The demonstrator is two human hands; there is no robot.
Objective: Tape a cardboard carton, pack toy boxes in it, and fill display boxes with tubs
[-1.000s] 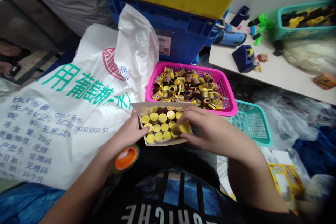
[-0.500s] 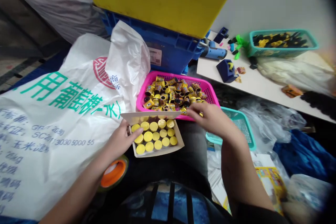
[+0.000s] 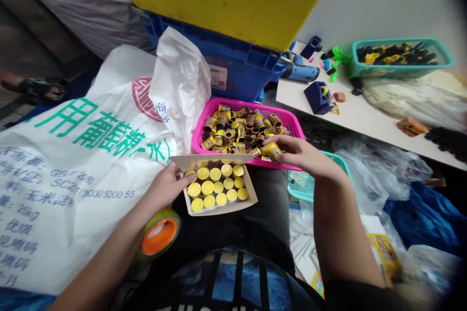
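Note:
My left hand [image 3: 168,185] grips the left side of an open cardboard box [image 3: 251,193], thumb over its edge. Rows of small round containers with yellow lids [image 3: 218,187] fill the box, which rests on my lap with its flap raised at the far side. Between the thumb and fingers of my right hand [image 3: 297,153] is a small yellow container [image 3: 272,150], tilted over the near right edge of a pink basket [image 3: 296,129]. Many similar yellow-and-dark labelled containers [image 3: 237,126] lie jumbled in that basket.
A white printed sack [image 3: 109,165] covers the left side. A roll of tape [image 3: 160,236] lies by my left forearm. Behind the pink basket stands a blue crate [image 3: 237,77]. At right are a teal basket [image 3: 321,182], plastic bags [image 3: 379,170] and a white table [image 3: 350,112].
My right hand has picked up a small yellow container from the pink basket and lifted it slightly. My left hand still holds the box. A person's foot has come into view at far left.

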